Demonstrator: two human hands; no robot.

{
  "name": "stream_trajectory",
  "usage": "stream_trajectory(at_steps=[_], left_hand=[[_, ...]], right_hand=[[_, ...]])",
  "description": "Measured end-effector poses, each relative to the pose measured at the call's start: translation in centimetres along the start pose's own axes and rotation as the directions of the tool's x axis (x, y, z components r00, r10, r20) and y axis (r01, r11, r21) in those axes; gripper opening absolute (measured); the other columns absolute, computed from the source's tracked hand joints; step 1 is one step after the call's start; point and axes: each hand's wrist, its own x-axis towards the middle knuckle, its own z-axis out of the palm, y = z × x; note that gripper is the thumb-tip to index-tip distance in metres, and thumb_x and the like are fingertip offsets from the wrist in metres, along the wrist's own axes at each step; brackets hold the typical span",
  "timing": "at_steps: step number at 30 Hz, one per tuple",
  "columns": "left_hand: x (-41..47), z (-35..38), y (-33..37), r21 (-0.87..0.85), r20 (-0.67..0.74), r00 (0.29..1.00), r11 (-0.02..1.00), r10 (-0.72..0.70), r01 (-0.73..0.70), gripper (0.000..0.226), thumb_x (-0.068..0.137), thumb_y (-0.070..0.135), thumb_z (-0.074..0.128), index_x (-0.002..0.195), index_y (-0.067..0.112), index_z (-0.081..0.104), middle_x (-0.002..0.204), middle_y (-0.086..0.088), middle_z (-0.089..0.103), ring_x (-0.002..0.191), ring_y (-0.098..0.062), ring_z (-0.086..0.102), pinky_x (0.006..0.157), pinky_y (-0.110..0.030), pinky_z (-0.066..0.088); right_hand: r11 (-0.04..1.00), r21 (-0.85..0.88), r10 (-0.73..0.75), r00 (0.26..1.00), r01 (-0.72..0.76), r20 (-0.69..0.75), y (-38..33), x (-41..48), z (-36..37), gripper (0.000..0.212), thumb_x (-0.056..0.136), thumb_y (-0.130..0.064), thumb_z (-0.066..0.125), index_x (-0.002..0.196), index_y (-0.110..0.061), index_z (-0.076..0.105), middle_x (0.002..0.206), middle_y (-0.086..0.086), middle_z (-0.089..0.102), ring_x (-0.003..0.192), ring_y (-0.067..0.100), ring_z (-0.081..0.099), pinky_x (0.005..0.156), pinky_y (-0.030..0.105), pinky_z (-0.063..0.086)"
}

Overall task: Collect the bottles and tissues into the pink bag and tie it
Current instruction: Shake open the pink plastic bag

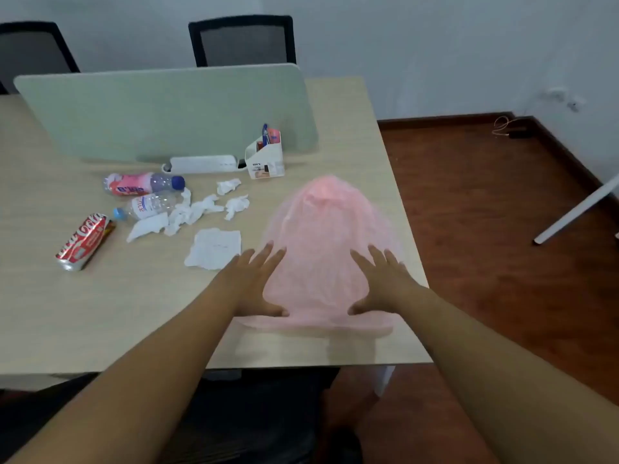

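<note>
A thin pink bag [321,236] lies spread on the right part of the table. My left hand [258,283] rests flat on its left side, fingers straight and thumb out. My right hand [382,283] lies flat on its right side in the same way. To the left lie a pink-labelled bottle [144,184], a clear bottle [149,205] and a red-labelled bottle [85,241], all on their sides. Crumpled white tissues [197,211] sit between the bottles and the bag, and a flatter tissue [214,247] lies close to my left hand.
A pale green desk divider [160,112] stands across the back of the wooden table [100,313]. A white power strip [201,164] and a white pen holder [264,160] sit at its foot. Two black chairs [241,40] stand behind. The table's right edge drops to a dark wooden floor [485,229].
</note>
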Motion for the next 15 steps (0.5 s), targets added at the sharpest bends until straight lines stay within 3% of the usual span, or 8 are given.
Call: stream_trajectory(at_steps=[7,11,15], left_hand=[[1.4,5.5,0.0,0.098,0.108,0.993,0.993,0.052,-0.063,0.123,0.074,0.086,0.051,0.156,0.03,-0.022,0.168,-0.001,-0.018,0.154,-0.036,0.006,0.124,-0.047,0.015],[1.5,7.4,-0.7,0.121,0.138,0.988,0.989,0.063,-0.08,0.111,0.086,0.069,0.056,0.158,0.026,-0.018,0.169,-0.004,-0.014,0.153,-0.036,0.011,0.123,-0.046,0.021],[1.4,8.2,-1.5,0.076,0.099,0.992,0.993,0.082,-0.09,0.084,0.099,0.048,0.052,0.161,0.022,0.002,0.17,-0.004,0.005,0.148,-0.031,0.026,0.114,-0.041,0.035]], right_hand=[[0.998,-0.029,0.055,0.997,-0.053,0.058,1.0,0.0,5.1,0.109,0.076,-0.048,0.075,0.154,-0.036,-0.001,0.163,0.004,-0.01,0.149,0.036,-0.004,0.119,0.05,0.012],[0.998,-0.045,0.043,0.999,-0.044,-0.02,1.0,0.0,7.4,0.08,0.088,-0.041,0.063,0.152,-0.033,0.017,0.163,0.004,0.007,0.147,0.036,0.012,0.115,0.047,0.027],[0.996,-0.087,0.023,0.996,-0.03,-0.087,1.2,0.0,8.8,0.056,0.088,-0.03,0.059,0.14,-0.026,0.038,0.151,0.004,0.029,0.132,0.029,0.033,0.097,0.039,0.044]])
